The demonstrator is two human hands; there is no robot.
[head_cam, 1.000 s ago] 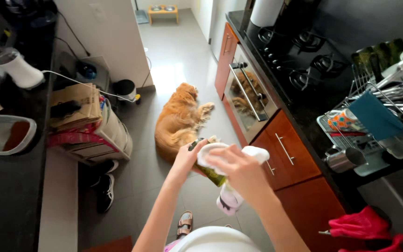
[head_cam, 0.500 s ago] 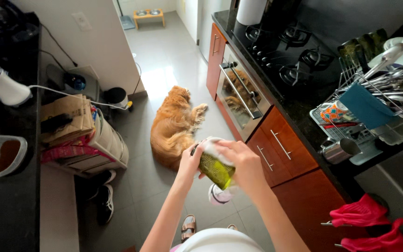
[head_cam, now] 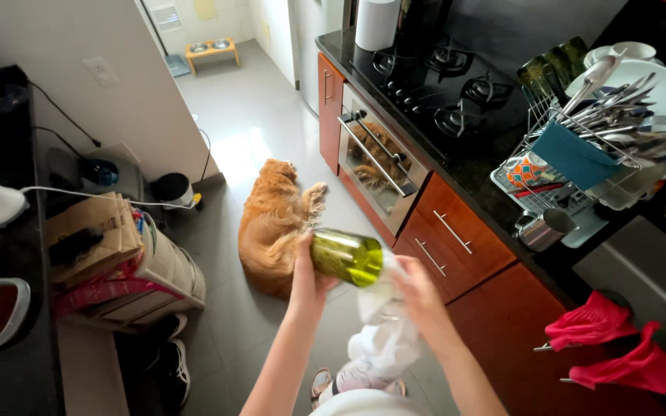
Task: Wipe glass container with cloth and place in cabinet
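place: my kitchen at home, pretty narrow one
cooking stuff: black gas hob (head_cam: pixel 456 92) set in a dark counter, built-in oven (head_cam: pixel 375 158) right under it
storage: reddish wood cabinets (head_cam: pixel 456 239) with metal handles
dishes: drying rack (head_cam: pixel 580 166) full of cutlery and plates by the sink
homey bit: dog (head_cam: pixel 271 223) flopped on the grey tile floor, its bowls (head_cam: pixel 210 48) down the hall

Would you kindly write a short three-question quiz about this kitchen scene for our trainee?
1. True or false: the left hand holds the green glass.
2. What does the right hand grip? A) white cloth B) spoon C) red towel
3. Which animal lies on the floor before the oven?

Key: 1 true; 2 A; 3 the dog.
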